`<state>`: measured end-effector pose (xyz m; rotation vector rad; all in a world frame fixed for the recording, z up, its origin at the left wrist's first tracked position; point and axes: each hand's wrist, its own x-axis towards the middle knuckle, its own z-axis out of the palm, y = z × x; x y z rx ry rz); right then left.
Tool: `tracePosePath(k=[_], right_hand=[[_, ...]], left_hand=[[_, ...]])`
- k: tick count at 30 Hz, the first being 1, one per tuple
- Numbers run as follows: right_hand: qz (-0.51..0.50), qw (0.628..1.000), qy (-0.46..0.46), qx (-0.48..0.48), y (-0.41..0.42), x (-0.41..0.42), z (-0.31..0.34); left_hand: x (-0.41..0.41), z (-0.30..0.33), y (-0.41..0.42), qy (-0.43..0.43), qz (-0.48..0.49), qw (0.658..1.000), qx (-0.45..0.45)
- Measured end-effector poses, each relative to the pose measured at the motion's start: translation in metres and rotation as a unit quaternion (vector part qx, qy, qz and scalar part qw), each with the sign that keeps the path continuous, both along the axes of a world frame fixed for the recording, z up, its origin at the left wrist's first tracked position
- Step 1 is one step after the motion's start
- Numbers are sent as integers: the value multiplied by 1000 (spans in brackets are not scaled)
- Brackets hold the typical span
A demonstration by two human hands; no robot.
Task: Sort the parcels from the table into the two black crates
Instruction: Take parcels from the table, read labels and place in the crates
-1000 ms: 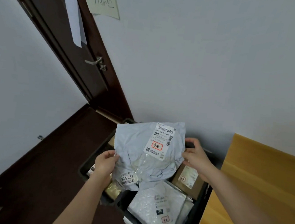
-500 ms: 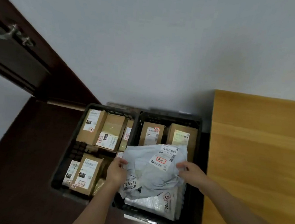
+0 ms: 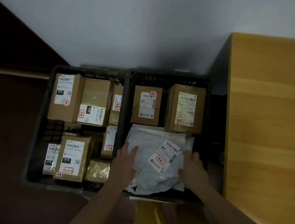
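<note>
Cardboard fills most of the left crate (image 3: 40, 120): you have brown boxes along its far wall, a tall labelled box (image 3: 72, 158) near the front, and a few smaller packets wedged between them, with some bare crate floor showing in the middle. That side looks well stocked, though it could take another flat item or two.

Move across to the right crate (image 3: 169, 79) and you see two more cardboard boxes (image 3: 185, 109) standing against the far wall, with pale mailer bags layered in front of them. Your left hand (image 3: 125, 163) lies flat with straight fingers on the left edge of the grey parcel (image 3: 153, 167), pressing rather than gripping. Your right hand (image 3: 194, 167) rests against the parcel's right edge with its fingers only loosely bent; nothing is pinched there as far as the view shows. The parcel sits on top of the other bags in the near half of this crate, label up, so I judge this placement as good as finished and your hands free to lift away.

Further right, the visible part of the wooden table (image 3: 270, 122) shows no parcels, but its near end runs out of view. So you cannot tell whether more remain; check there before calling the sort complete.
</note>
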<state>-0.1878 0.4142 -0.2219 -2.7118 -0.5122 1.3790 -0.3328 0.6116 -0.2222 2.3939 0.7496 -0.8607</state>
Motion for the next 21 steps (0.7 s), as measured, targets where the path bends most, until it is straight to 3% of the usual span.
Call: tracePosePath(k=[2,5,14,18,21], right_hand=[[45,998,0,49,5,-7,-10],[129,988,71,48,10,-17,-30],[76,989,101,72,4,-31,-81],[66,987,124,76,4,-20,-65],[89,989,89,74,-1,-9,-34]], left_hand=[[2,-14,-6,5,-35,999,-41],[0,-38,-16,21,-63,996,-57],[5,-79,-30,54,-91,994,7],[8,-70,-34,57,-70,996,1],[14,-48,-35,48,-50,997,-14]])
